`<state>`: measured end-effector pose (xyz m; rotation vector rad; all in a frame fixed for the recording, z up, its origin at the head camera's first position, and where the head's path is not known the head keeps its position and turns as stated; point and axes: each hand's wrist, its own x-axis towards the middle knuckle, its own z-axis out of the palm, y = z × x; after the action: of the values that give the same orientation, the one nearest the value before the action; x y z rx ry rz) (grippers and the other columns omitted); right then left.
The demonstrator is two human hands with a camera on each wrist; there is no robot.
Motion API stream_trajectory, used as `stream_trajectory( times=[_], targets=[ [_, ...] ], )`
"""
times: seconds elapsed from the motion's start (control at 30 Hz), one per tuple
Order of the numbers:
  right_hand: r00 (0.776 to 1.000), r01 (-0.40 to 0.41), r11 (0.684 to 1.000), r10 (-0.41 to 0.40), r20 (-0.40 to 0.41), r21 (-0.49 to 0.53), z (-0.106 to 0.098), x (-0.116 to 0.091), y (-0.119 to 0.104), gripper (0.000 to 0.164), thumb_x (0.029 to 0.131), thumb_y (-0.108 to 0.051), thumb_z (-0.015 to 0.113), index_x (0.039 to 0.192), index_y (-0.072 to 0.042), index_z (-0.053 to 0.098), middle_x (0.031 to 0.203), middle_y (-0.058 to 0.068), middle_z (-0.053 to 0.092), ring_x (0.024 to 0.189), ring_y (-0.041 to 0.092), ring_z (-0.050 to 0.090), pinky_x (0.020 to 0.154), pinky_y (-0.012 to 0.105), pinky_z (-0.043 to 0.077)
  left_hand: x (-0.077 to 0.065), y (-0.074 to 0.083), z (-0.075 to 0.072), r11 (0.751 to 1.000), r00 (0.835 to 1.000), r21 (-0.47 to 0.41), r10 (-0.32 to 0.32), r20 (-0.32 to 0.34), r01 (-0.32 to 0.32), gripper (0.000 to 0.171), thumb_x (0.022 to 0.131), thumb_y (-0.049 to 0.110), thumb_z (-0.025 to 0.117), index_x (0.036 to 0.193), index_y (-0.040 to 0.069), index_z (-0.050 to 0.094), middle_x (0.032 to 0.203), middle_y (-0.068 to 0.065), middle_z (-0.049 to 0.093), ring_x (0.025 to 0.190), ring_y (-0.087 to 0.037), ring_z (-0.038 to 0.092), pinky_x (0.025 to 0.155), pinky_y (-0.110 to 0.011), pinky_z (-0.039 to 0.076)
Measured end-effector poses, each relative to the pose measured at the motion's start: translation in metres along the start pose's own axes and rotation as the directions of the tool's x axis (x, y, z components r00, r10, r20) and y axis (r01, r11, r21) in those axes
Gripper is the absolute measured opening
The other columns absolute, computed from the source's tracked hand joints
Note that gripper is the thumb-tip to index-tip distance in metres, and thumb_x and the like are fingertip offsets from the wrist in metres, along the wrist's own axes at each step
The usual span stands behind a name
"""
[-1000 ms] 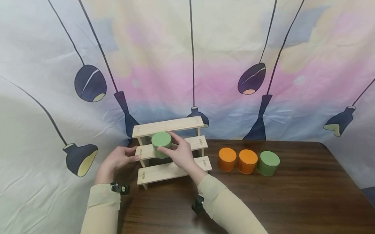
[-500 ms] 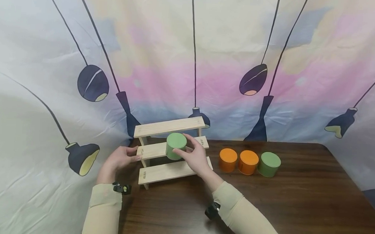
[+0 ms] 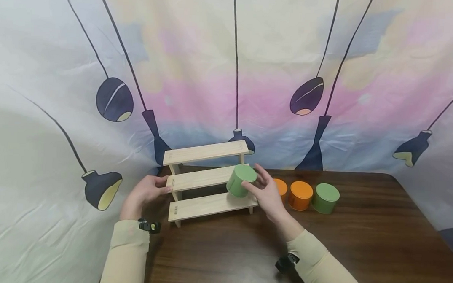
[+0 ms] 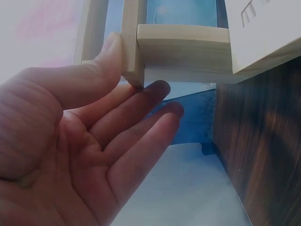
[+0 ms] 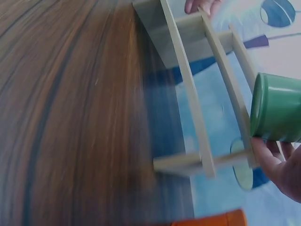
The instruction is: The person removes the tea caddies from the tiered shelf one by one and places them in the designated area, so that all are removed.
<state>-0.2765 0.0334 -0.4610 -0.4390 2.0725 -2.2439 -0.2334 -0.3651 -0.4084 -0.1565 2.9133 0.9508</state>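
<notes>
A three-step wooden rack stands on the left part of the table. My left hand pinches the left end of its middle step; in the left wrist view the thumb lies on one face of the board and the fingers curl behind it. My right hand grips a green round tin by its side, fingers and thumb around it. The tin tilts slightly and overlaps the right end of the middle and lower steps in the head view. In the right wrist view the tin hangs beside the steps.
Right of the rack, two orange tins and another green tin stand in a row on the dark wooden table. The right hand partly covers the nearer orange tin. A printed cloth hangs close behind the table.
My right hand has carried the green tin rightward along the rack, from the middle step's centre to its right end, and the tin now tilts. The left hand keeps its hold on the rack.
</notes>
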Motion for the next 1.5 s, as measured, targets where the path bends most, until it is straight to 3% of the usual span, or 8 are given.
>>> stream_trajectory(
  times=[0.23, 0.4, 0.57, 0.77, 0.9, 1.03, 1.17, 1.5],
  targets=[
    [1.0, -0.015, 0.998, 0.014, -0.027, -0.053, -0.039, -0.011, 0.005, 0.079, 0.095, -0.025, 0.085, 0.163, -0.015, 0.047, 0.154, 0.014, 0.058, 0.139, 0.034, 0.058, 0.099, 0.029, 0.055, 0.001, -0.002, 0.0, 1.0, 1.0, -0.009, -0.026, 0.01, 0.026, 0.068, 0.102, 0.026, 0.076, 0.155, -0.004, 0.048, 0.154, -0.032, 0.05, 0.145, -0.054, 0.043, 0.115, -0.067, 0.039],
    [0.999, -0.019, 0.995, 0.016, -0.028, -0.102, -0.064, -0.021, -0.001, 0.075, 0.096, -0.022, 0.084, 0.162, -0.014, 0.048, 0.153, 0.015, 0.058, 0.139, 0.034, 0.057, 0.104, 0.031, 0.054, 0.0, -0.002, 0.001, 0.999, 1.0, -0.017, -0.028, 0.013, 0.028, 0.068, 0.102, 0.028, 0.077, 0.155, -0.003, 0.048, 0.153, -0.032, 0.05, 0.145, -0.054, 0.043, 0.115, -0.067, 0.039],
    [1.0, -0.008, 0.988, 0.004, -0.026, -0.155, -0.092, -0.032, -0.011, 0.076, 0.096, -0.024, 0.085, 0.162, -0.017, 0.049, 0.152, 0.012, 0.059, 0.132, 0.028, 0.058, 0.093, 0.027, 0.055, -0.001, -0.002, 0.001, 0.999, 1.0, -0.036, -0.022, 0.01, 0.022, 0.067, 0.101, 0.025, 0.077, 0.155, -0.004, 0.048, 0.152, -0.033, 0.052, 0.145, -0.054, 0.044, 0.115, -0.067, 0.04],
    [1.0, -0.009, 0.968, 0.003, -0.025, -0.25, -0.122, -0.045, -0.022, 0.079, 0.096, -0.031, 0.084, 0.164, -0.018, 0.045, 0.157, 0.008, 0.053, 0.146, 0.026, 0.046, 0.109, 0.039, 0.046, -0.001, -0.003, 0.002, 1.0, 1.0, -0.018, 0.015, -0.004, -0.015, 0.065, 0.101, 0.024, 0.077, 0.153, -0.006, 0.05, 0.148, -0.033, 0.056, 0.143, -0.053, 0.046, 0.115, -0.065, 0.041],
    [0.998, -0.023, 0.942, 0.005, -0.056, -0.334, -0.139, -0.053, -0.027, 0.08, 0.097, -0.036, 0.083, 0.165, -0.018, 0.044, 0.152, 0.01, 0.057, 0.138, 0.027, 0.052, 0.099, 0.029, 0.051, 0.0, -0.004, 0.001, 1.0, 1.0, -0.028, 0.001, -0.002, -0.001, 0.066, 0.102, 0.025, 0.076, 0.154, -0.005, 0.049, 0.15, -0.032, 0.054, 0.145, -0.052, 0.044, 0.116, -0.065, 0.039],
    [0.994, -0.014, 0.916, -0.03, -0.103, -0.401, -0.157, -0.062, -0.032, 0.077, 0.099, -0.034, 0.081, 0.164, -0.016, 0.044, 0.152, 0.015, 0.058, 0.129, 0.015, 0.056, 0.091, 0.018, 0.051, 0.001, -0.003, 0.002, 1.0, 1.0, -0.024, 0.008, -0.001, -0.008, 0.066, 0.102, 0.026, 0.076, 0.154, -0.005, 0.049, 0.149, -0.032, 0.055, 0.144, -0.053, 0.045, 0.116, -0.066, 0.039],
    [0.988, -0.027, 0.92, -0.036, -0.152, -0.392, -0.176, -0.071, -0.034, 0.078, 0.102, -0.029, 0.078, 0.167, -0.014, 0.039, 0.158, 0.017, 0.052, 0.123, 0.0, 0.054, 0.088, 0.014, 0.052, 0.002, -0.004, 0.003, 1.0, 1.0, -0.019, 0.019, -0.001, -0.019, 0.066, 0.102, 0.025, 0.076, 0.153, -0.006, 0.05, 0.147, -0.033, 0.056, 0.143, -0.053, 0.047, 0.115, -0.066, 0.04],
    [0.958, -0.058, 0.904, -0.07, -0.279, -0.424, -0.226, -0.093, -0.032, 0.076, 0.101, -0.031, 0.078, 0.166, -0.015, 0.043, 0.147, -0.008, 0.055, 0.115, -0.005, 0.055, 0.084, 0.01, 0.051, 0.005, -0.01, -0.001, 0.997, 0.998, 0.027, 0.068, 0.007, -0.068, 0.067, 0.102, 0.029, 0.076, 0.152, -0.008, 0.05, 0.146, -0.032, 0.056, 0.141, -0.053, 0.049, 0.113, -0.065, 0.043]
  ],
)
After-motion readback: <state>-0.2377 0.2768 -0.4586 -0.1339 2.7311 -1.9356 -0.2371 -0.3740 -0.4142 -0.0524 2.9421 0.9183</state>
